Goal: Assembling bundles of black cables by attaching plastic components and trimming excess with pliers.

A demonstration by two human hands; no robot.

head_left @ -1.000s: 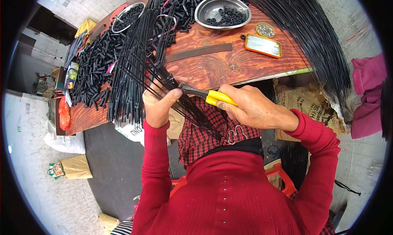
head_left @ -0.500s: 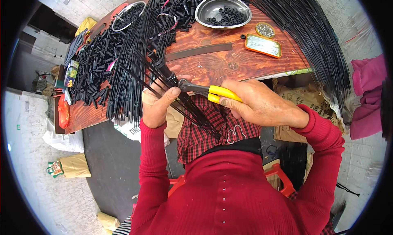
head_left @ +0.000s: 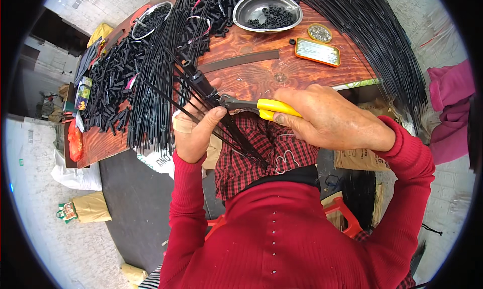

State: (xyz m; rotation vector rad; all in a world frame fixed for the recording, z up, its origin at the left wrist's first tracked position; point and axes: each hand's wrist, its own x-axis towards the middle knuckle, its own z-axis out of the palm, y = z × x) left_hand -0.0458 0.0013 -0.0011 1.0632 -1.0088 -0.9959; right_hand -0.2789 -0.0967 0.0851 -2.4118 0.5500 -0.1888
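Right hand (head_left: 329, 120) wrapped firmly around the yellow-handled pliers (head_left: 277, 107), thumb along the lower grip, and their nose is right up at the black tube (head_left: 203, 84)! Left hand (head_left: 193, 135) pinches that tube, thumb in front, fingers curled behind; it's tilted above the lap, just off the table (head_left: 241, 80) edge. Thin black rods (head_left: 240, 140) run from it down towards the checked apron (head_left: 297, 155). Whether the pliers bite on anything, I can't tell. Beyond, a steel bowl (head_left: 247, 10) holds small black rings (head_left: 274, 18), with an orange-rimmed tin (head_left: 317, 63) nearby on its right.
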